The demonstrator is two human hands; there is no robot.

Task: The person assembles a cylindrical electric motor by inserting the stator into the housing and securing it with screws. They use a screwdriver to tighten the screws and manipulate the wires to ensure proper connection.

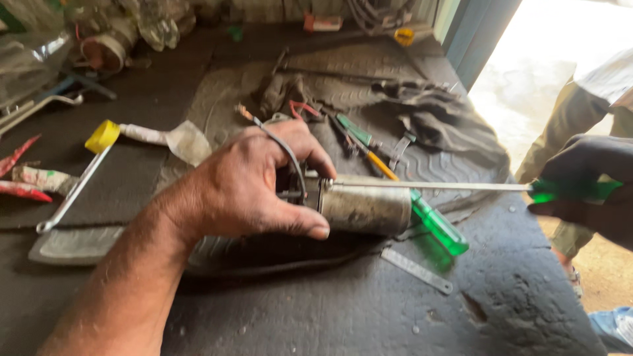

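Two hands work on one small motor (pixel 366 207), a dull grey metal cylinder lying on its side near the middle of the dark workbench (pixel 343 310). Its long axis runs left to right across the view, the wired end toward the left and the closed end toward the right. The left hand (pixel 254 184) grips that wired end, thumb along the near side and fingers curled over the top, so the terminals are mostly covered; a thin grey wire (pixel 285 150) loops over the knuckles. The right hand (pixel 587 188) sits in shadow at the right edge, closed around the green handle of a long screwdriver (pixel 455 186), whose slim shaft lies almost parallel to the motor and reaches its left end. Where the tip meets the motor is hidden by the fingers.

A second green-handled screwdriver (pixel 438 227) lies just behind and beside the motor, pointing down to the right, and a steel ruler (pixel 417 270) rests nearby. Farther back lie an orange-handled tool (pixel 381 165), a rumpled dark cloth (pixel 428 112) and a ribbed rubber mat (pixel 224 99). A hacksaw frame with a yellow end (pixel 99 142) lies at the left. Clutter along the back is blurred. Another person's trouser leg (pixel 573 118) stands in bright daylight at the right.
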